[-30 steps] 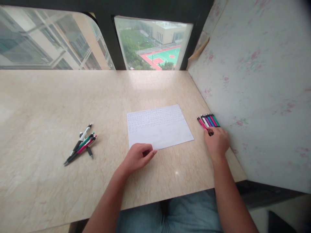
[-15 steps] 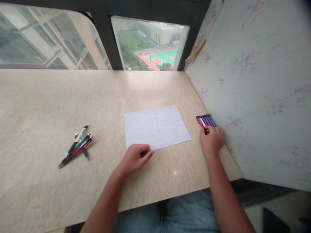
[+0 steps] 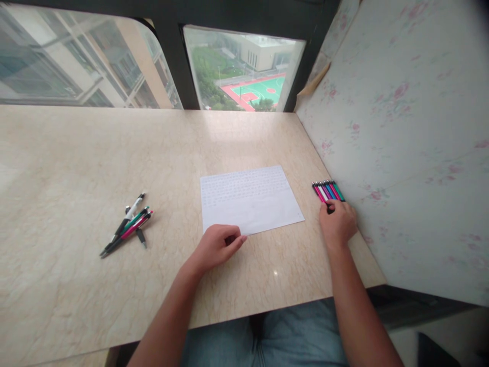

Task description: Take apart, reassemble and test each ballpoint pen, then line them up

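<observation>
A row of several pens (image 3: 327, 190) in pink, white, purple, blue and green lies side by side near the wall. My right hand (image 3: 337, 223) is closed over their near ends, thumb and fingers curled round the row; the covered part of the pens is hidden. A sheet of paper (image 3: 252, 204) with lines of handwriting on its upper half lies flat in the middle. At its lower left edge rests my left hand (image 3: 219, 247), fingers curled in and thumb pointing right, with nothing visible in it.
On the left lies a loose, crossed pile of pens (image 3: 128, 227), white, green, pink and black. The marbled tabletop (image 3: 76, 168) reaches to the windows at the back. A flower-patterned wall (image 3: 412, 163) bounds the right side.
The view has shifted slightly, so table items appear a little further right. Both hands keep nearly the same place and pose, the right still at the row of pens.
</observation>
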Demonstrator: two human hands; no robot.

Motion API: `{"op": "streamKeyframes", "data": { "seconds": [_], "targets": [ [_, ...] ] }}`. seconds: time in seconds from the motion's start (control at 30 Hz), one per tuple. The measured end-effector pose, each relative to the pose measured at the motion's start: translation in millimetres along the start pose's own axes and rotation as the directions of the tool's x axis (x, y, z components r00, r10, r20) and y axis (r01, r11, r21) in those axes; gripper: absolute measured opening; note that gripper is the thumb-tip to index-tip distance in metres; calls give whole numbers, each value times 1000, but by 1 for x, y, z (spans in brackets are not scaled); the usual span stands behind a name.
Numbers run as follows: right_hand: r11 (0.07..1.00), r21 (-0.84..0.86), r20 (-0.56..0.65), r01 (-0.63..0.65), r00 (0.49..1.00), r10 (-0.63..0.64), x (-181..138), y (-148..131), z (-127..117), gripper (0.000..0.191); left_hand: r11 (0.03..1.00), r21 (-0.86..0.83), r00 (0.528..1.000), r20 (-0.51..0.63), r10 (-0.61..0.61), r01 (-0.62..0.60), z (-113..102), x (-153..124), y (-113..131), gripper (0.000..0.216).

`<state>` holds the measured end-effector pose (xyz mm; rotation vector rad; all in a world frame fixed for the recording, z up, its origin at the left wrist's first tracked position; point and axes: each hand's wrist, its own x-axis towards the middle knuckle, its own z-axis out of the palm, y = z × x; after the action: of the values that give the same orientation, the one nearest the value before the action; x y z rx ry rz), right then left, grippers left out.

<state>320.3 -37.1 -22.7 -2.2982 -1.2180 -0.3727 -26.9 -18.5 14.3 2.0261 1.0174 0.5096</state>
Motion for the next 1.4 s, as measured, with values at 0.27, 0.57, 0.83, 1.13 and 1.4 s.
{"op": "streamKeyframes", "data": {
  "seconds": [0.27, 0.57, 0.83, 1.13, 1.4],
  "targets": [
    [956, 239, -51, 172, 985, -165, -2, -8, -4, 26, 995, -96, 999, -44, 8, -13, 3, -4, -1, 37],
    [642, 680, 167, 354, 778, -606, -23, -113, 8, 31, 934, -349, 881, -416, -225, 74, -8, -14, -7, 33],
    [584, 703, 22, 405, 809, -587, -31, -131, 22, 25, 789, 239, 524, -843, -120, 566, -69, -86, -42, 20],
    [586, 719, 17, 373, 834, -552, -33, -126, 19, 22, 578, 505, 671, -734, -103, 641, -87, -108, -65, 23],
    [582, 720, 27, 378, 823, -567, -35, -126, 22, 23, 689, 387, 637, -757, -143, 614, -83, -107, -60, 23]
  ]
}}
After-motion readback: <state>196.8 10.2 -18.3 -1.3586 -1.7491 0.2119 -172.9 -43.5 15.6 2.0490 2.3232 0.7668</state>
